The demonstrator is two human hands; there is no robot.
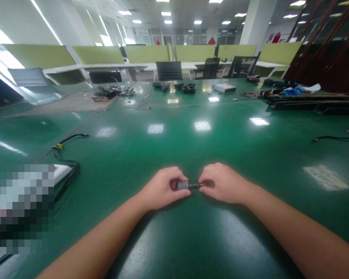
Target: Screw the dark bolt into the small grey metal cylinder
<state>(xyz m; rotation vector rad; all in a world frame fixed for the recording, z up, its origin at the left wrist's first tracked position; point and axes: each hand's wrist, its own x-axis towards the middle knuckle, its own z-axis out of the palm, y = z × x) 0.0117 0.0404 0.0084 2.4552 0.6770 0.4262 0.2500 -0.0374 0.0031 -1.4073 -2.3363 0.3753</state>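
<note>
Stretching from the near edge to the far chairs [169,71], a glossy green surface [174,145] fills most of the scene. Long dark bars [317,104] lie stacked at the far right, and a flat white box [224,88] sits far off, a little right of the middle. At the near left, pixelation hides most of a pale object, and a black cable [73,172] curls just beside its visible white end.

Two bare hands meet near the middle, their fingertips a little apart and facing each other. Between them lies a small piece, set crosswise: a grey cylinder [183,185] on the left, with a thin dark rod [195,185] running out of it to the right. The left hand [163,188] is nearly closed around the cylinder, thumb on the near side and fingers on the far side, its gap as narrow as the cylinder is thick. The right hand [222,184] pinches tighter, with thumb and fingers at the rod's right end; that tip is hidden in the grip. The rod's middle shows bare between the hands. Whether the piece touches the surface cannot be told.
</note>
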